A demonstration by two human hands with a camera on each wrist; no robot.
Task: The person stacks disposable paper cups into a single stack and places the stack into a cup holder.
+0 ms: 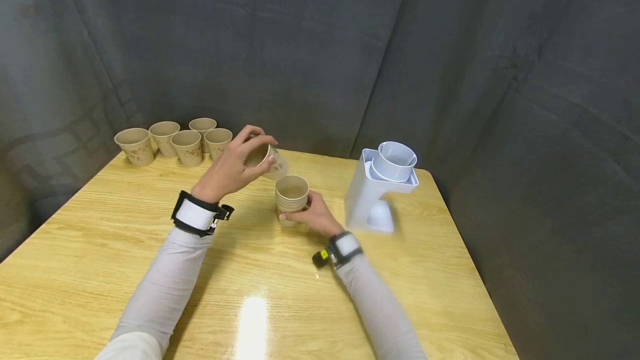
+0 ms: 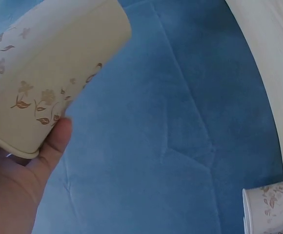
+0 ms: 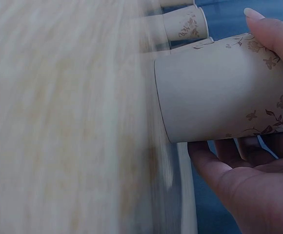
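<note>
My left hand (image 1: 231, 166) grips a single beige paper cup (image 1: 278, 165) with a brown floral print, tilted on its side above the table. In the left wrist view the thumb presses the cup (image 2: 49, 73) near its rim. Just below and to the right, my right hand (image 1: 316, 214) holds a nested stack of paper cups (image 1: 292, 193), upright with several rims showing. The right wrist view has the fingers and thumb around the printed wall of the stack's lowest cup (image 3: 219, 92). Whether the stack touches the table is hard to tell.
Several single paper cups (image 1: 187, 148) stand upright at the table's back left. To the right of the stack is a white plastic stand (image 1: 359, 193) with a round cup-like holder (image 1: 395, 161) on top. Dark grey curtains (image 1: 280, 54) surround the wooden table (image 1: 210, 293).
</note>
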